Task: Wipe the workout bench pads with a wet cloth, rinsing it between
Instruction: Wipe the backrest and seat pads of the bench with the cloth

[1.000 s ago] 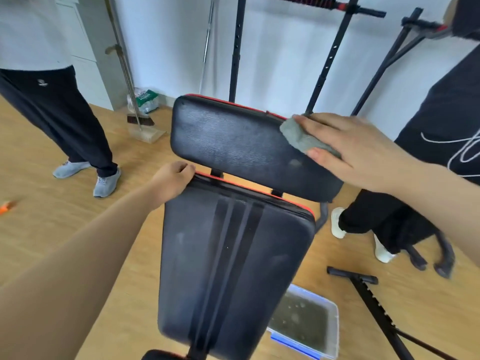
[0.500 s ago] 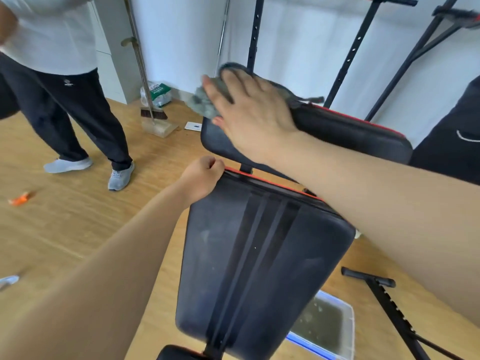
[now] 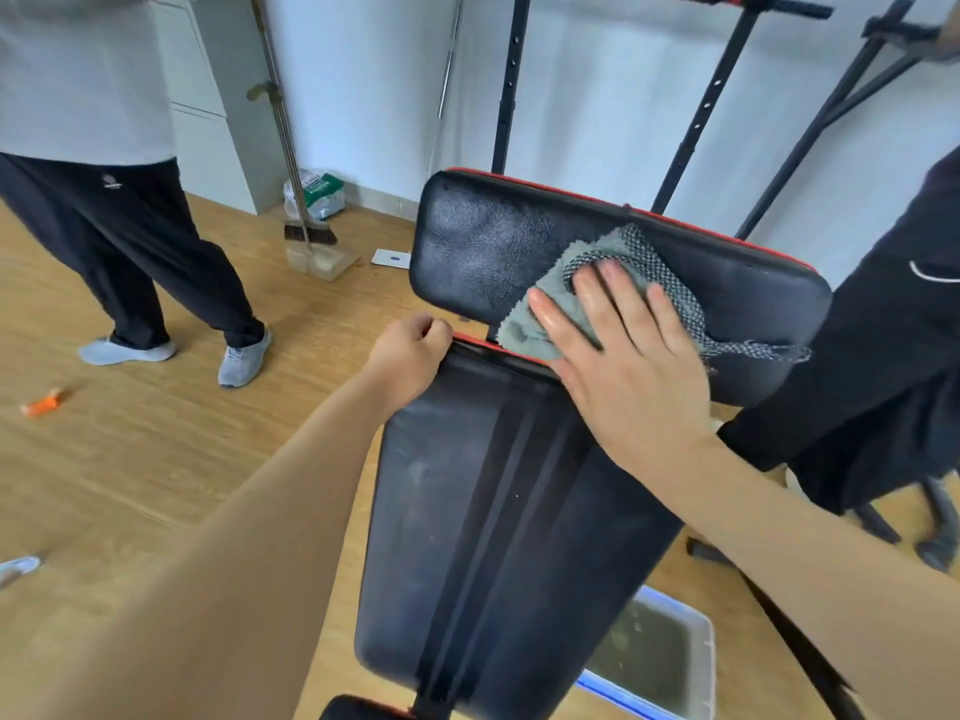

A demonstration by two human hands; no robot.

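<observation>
The workout bench has two black pads with red trim: an upper pad [image 3: 483, 241] tilted up at centre, and a long lower pad [image 3: 498, 537] running toward me. A grey wet cloth [image 3: 587, 252] lies spread on the upper pad's middle. My right hand [image 3: 623, 356] presses flat on the cloth, fingers apart. My left hand [image 3: 410, 356] grips the lower pad's top left corner with curled fingers. A clear tub [image 3: 665, 662] of murky water sits on the floor under the bench's right side.
A person in dark trousers [image 3: 130, 252] stands at left on the wooden floor. Another person in black [image 3: 883, 356] stands at right. A broom and dustpan [image 3: 311, 246] lean by the wall. Black rack poles [image 3: 504, 96] rise behind the bench.
My right hand has swept the cloth from the upper pad's top left edge down and right to its middle. My left hand stays on the lower pad's corner.
</observation>
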